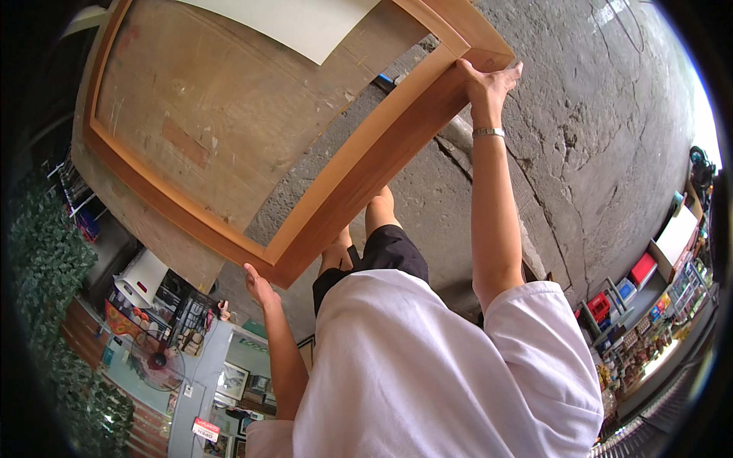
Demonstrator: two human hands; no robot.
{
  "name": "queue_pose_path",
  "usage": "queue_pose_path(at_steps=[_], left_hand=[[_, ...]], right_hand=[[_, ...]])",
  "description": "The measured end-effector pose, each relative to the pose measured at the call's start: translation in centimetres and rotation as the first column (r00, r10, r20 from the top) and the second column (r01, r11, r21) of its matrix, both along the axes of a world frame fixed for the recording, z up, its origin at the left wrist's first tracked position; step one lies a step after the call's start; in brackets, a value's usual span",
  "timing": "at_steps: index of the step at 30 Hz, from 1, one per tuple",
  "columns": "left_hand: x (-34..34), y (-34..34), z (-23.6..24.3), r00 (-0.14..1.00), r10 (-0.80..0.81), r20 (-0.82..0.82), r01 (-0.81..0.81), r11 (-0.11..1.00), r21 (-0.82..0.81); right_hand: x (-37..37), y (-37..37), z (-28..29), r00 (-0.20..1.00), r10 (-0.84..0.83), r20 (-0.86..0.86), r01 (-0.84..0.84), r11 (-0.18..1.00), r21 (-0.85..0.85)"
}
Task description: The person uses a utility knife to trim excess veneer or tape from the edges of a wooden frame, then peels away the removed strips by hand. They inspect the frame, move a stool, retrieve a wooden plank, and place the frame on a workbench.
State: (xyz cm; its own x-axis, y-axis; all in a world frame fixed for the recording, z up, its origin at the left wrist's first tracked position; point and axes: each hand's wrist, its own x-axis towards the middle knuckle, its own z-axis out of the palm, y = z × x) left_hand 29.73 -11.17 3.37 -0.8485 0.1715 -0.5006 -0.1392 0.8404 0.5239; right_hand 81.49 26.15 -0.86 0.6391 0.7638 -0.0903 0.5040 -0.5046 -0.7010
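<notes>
A large rectangular wooden frame [366, 158], orange-brown with mitred corners, is tilted in front of me. At its upper right corner, my right hand [489, 88] is closed around the outer edge, with a metal watch or bracelet [489, 132] at the wrist. My left hand [262, 288] is at the lower corner, pressed against the outside; part of its grip is hidden. Through the frame's opening I see a worn brown board or tabletop [229, 99] and a white sheet [298, 23] lying on it at the top.
Cracked grey concrete floor [580, 137] spreads to the right. A fan [158, 357], a white container [140, 278] and a black rack [191, 324] stand at lower left, beside leafy greenery [46, 259]. Shelves of small goods [649, 328] line the right, near a red box [643, 268].
</notes>
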Motion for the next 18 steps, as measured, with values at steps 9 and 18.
queue_pose_path(at_steps=[9, 18], left_hand=[[-1.8, -1.1, 0.0, 0.992, -0.047, 0.118, 0.043, 0.998, 0.041], [-6.8, -3.8, -0.3, 0.978, -0.169, 0.124, 0.154, 0.980, 0.124]], right_hand=[[1.5, 1.6, -0.6, 0.999, -0.041, -0.003, 0.041, 0.999, 0.016], [-9.4, -8.1, -0.2, 1.000, -0.022, 0.000, 0.022, 0.996, -0.083]])
